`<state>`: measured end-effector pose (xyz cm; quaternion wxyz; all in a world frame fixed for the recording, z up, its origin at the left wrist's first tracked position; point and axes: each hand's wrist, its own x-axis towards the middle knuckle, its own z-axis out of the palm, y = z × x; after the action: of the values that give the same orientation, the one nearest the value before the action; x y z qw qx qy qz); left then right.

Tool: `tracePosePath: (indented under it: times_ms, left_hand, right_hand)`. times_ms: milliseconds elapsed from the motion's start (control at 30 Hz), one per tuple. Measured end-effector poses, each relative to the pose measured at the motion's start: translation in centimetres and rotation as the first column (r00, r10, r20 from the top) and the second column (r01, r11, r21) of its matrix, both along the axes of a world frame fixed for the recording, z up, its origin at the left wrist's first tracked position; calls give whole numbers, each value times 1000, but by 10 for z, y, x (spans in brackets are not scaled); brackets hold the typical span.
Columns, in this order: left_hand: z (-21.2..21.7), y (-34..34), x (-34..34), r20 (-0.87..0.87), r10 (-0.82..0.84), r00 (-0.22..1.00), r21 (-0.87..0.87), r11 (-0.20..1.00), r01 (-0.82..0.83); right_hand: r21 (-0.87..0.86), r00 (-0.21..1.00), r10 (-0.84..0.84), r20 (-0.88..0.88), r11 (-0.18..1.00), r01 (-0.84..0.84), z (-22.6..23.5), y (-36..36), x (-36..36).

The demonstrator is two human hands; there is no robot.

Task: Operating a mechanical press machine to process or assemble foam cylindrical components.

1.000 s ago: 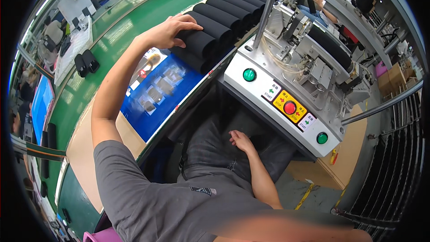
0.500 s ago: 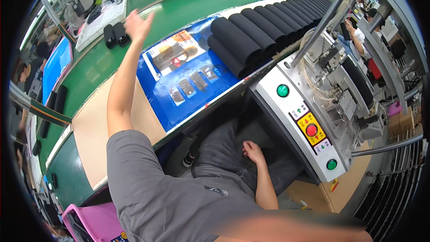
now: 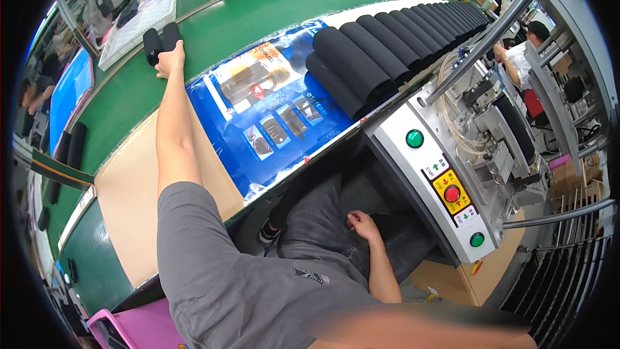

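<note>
While left fingers (image 3: 165, 59) newly grasp a black tube (image 3: 170, 33), right fingers (image 3: 353, 218) stay loose, empty.

Bright light, glare on green surface (image 3: 258, 19), straight lines bowed, black corners

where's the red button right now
In the head view, the red button is right of centre, on the white control panel, between two green buttons.

left hand (image 3: 170, 61) touches one of two black cylinders (image 3: 170, 35) on a green surface (image 3: 278, 14); right hand (image 3: 364, 225) is over the lap (image 3: 316, 218).
</note>
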<state>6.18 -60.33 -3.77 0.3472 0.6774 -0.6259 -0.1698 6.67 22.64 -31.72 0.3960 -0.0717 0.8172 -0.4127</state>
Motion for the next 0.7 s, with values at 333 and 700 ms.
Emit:
tracePosePath:
  times_ms: [333, 700]
  left_hand:
    - [76, 124, 18, -863, -505, -23, -276, 432, 859]
    - [202, 493, -37, -78, -237, -968, -5, -971, 238]
  right_hand:
    - [-241, 996, -59, -72, 970, 41, 51, -17, 5]
    - [-922, 941, 182, 286, 318, 220, 212, 4, -1]
